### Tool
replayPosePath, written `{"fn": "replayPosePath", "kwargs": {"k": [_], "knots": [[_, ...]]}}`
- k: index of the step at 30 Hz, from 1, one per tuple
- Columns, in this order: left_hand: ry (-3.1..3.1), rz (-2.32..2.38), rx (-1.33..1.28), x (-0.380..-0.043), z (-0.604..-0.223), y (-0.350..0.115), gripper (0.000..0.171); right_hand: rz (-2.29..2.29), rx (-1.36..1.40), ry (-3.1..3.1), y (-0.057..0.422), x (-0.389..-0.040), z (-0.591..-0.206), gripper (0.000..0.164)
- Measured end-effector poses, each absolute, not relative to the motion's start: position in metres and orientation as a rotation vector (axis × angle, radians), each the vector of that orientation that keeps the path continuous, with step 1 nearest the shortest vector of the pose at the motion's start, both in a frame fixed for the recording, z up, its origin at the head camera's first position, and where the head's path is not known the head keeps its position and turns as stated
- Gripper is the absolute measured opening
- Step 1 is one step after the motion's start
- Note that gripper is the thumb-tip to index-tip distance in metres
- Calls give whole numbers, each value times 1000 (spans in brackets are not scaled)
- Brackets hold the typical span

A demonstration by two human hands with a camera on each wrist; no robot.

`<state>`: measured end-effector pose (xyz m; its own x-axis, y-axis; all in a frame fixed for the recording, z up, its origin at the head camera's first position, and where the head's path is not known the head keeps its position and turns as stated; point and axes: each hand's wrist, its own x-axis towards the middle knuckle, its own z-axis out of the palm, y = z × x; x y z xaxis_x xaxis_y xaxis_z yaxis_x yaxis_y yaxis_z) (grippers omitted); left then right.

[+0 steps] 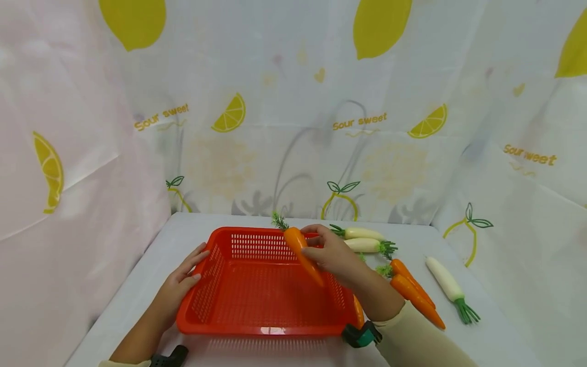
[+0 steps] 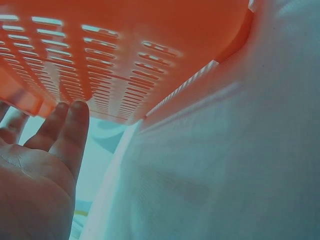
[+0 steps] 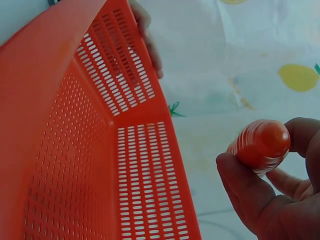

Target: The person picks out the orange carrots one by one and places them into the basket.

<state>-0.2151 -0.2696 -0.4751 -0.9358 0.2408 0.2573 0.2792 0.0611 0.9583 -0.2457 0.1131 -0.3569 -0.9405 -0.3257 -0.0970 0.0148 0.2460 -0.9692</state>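
An orange carrot (image 1: 295, 243) with a green leafy top is pinched between the thumb and fingers of my right hand (image 1: 337, 255). It slants over the right part of a red plastic basket (image 1: 270, 330), its leaves at the far rim. In the right wrist view the rounded orange end of the carrot (image 3: 265, 145) points at the camera. My left hand (image 1: 176, 288) rests against the basket's left rim. From the left wrist, its fairly straight fingers (image 2: 70, 130) reach up to the slotted outer wall (image 2: 107, 65).
Right of the basket lie two carrots (image 1: 415, 295) and, farther back, two white radishes (image 1: 364, 239). Another white radish (image 1: 445, 278) lies farther right. Part of a carrot (image 1: 358, 311) shows beside the basket's right wall. Lemon-print cloth (image 1: 284, 168) hangs behind the white table (image 1: 137, 285).
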Motion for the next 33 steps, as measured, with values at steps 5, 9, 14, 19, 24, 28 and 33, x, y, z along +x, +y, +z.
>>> {"fn": "replayPosePath", "kwargs": {"k": [5, 9, 14, 19, 24, 28, 33], "knots": [[-2263, -2052, -576, -214, -476, -270, 52, -1744, -318, 2199, 104, -251, -360, 50], [-2250, -2081, -572, -214, -476, -269, 53, -1739, -328, 2151, 96, -254, -361, 59], [-2247, -2096, -559, -213, -474, -269, 53, -1687, -361, 2158, 83, -257, -363, 55], [-2258, -2076, -568, -214, -472, -270, 53, -1607, -379, 2213, 73, -259, -364, 58], [-2261, -2071, -544, -214, -471, -271, 53, -1561, -386, 2221, 67, -263, -363, 58], [-2247, -2095, -554, -214, -474, -271, 53, -1533, -391, 2226, 62, -267, -362, 55], [-2244, -2091, -567, -214, -476, -269, 53, -1516, -381, 2221, 55, -273, -365, 52]]}}
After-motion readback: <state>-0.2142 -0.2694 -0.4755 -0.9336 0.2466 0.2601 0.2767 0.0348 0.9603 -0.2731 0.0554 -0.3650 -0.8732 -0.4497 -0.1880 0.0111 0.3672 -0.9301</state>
